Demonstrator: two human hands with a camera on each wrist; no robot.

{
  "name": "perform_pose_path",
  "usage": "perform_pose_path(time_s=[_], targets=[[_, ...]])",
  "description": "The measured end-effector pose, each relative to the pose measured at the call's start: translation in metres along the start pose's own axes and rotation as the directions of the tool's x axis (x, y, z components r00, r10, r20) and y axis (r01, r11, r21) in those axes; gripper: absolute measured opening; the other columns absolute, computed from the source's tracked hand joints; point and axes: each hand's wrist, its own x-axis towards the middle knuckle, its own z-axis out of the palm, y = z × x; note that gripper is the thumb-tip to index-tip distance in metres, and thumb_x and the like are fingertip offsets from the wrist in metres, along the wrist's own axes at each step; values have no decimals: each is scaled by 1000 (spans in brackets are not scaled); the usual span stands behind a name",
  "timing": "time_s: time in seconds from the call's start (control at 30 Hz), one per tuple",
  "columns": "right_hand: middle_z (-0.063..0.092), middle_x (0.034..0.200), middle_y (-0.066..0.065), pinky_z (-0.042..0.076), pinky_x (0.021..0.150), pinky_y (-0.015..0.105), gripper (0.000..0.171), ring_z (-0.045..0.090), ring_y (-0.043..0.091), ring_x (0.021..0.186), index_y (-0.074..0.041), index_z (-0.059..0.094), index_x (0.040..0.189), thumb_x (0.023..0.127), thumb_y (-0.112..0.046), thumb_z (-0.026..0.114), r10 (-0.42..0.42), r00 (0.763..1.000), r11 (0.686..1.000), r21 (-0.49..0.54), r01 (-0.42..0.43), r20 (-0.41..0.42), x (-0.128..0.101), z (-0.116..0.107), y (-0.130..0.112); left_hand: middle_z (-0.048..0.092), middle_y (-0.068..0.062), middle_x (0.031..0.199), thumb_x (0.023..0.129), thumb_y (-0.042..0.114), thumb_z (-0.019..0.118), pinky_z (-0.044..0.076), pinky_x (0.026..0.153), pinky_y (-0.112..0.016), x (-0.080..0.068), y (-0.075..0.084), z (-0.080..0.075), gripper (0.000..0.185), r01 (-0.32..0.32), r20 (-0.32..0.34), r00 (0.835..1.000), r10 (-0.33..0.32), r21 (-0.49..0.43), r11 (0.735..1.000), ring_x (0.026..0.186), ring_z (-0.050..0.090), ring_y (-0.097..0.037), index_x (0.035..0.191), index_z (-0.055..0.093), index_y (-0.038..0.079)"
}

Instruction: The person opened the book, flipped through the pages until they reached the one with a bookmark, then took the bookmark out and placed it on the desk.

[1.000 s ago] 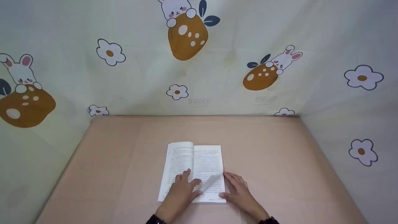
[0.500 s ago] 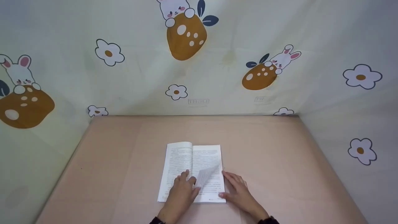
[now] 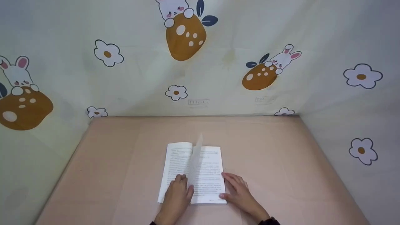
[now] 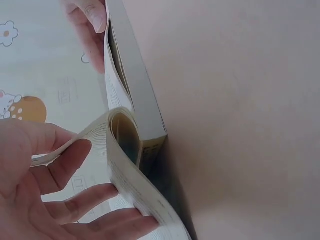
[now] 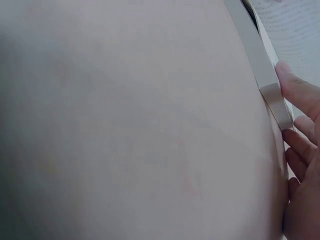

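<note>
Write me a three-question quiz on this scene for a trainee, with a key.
1. True or false: the book lies closed on the table.
2. Seen from the head camera, at which edge of the book does the right hand rest?
3. Which hand pinches the raised page? A: the left hand. B: the right hand. C: neither.

Key: 1. False, it lies open. 2. The right edge. 3. A.
</note>
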Motion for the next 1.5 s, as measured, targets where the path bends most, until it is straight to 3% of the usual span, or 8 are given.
perform_pose_path(time_s=[0.33, 0.67, 0.8, 1.03, 1.17, 1.3, 1.4, 1.5], targets=[[40, 142, 3, 23, 99, 52, 67, 30, 29, 131, -18, 42, 140, 81, -39, 67, 18, 1000, 1000, 9, -18, -2, 1, 1, -1, 57, -22, 109, 87, 21, 61, 52, 65, -38, -3, -16, -7, 45, 99, -25, 995, -97, 68, 993, 87, 60, -30, 113, 57, -15], [38, 143, 3, 21, 103, 58, 68, 27, 29, 134, -17, 42, 140, 81, -39, 67, 48, 999, 998, 45, -49, 17, 2, 1, -2, 55, -24, 105, 86, 21, 63, 50, 66, -37, -3, -41, -14, 44, 125, -35, 992, -120, 177, 976, 85, 55, -29, 110, 56, -15], [37, 144, 3, 19, 105, 63, 68, 24, 30, 135, -17, 41, 141, 82, -40, 67, 68, 997, 995, 68, -69, 26, 3, 0, -3, 54, -22, 104, 85, 22, 65, 48, 63, -34, 0, -44, -16, 47, 155, -13, 988, -156, 210, 965, 83, 53, -25, 112, 54, -15], [40, 142, 3, 23, 101, 55, 68, 29, 29, 132, -19, 43, 140, 80, -42, 67, 47, 999, 999, -3, -47, 9, 2, 1, -2, 51, -22, 105, 82, 17, 68, 42, 59, -30, 3, -43, -14, 54, 198, -8, 980, -200, 174, 965, 80, 50, -23, 120, 44, -13], [40, 142, 2, 24, 101, 54, 68, 30, 28, 132, -19, 43, 139, 80, -42, 66, 47, 999, 999, -11, -47, 4, 2, 1, -2, 48, -29, 117, 81, 12, 68, 45, 62, -36, 2, -39, -12, 61, 154, -46, 988, -148, 175, 973, 88, 53, -31, 128, 39, -13], [40, 142, 3, 23, 101, 56, 68, 29, 29, 132, -18, 43, 140, 80, -42, 66, 40, 999, 999, -9, -40, 6, 1, 1, -2, 40, -30, 132, 83, 1, 61, 48, 77, -49, -1, -33, -10, 57, 65, -77, 996, -53, 171, 983, 110, 49, -43, 135, 38, -6], [41, 141, 3, 23, 100, 55, 68, 30, 29, 131, -18, 43, 140, 80, -41, 66, 32, 999, 999, -6, -32, 1, 1, 1, -1, 36, -24, 140, 80, -9, 56, 43, 90, -56, -2, -29, -8, 63, -33, -66, 997, 45, 171, 985, 124, 40, -45, 139, 38, 4], [41, 141, 4, 24, 99, 52, 68, 30, 29, 131, -18, 43, 139, 80, -40, 67, 30, 1000, 1000, 0, -30, -5, 1, 1, -1, 34, -17, 145, 76, -14, 58, 41, 98, -52, -3, -25, -6, 69, -139, -14, 989, 144, 196, 971, 131, 34, -41, 138, 41, 10]])
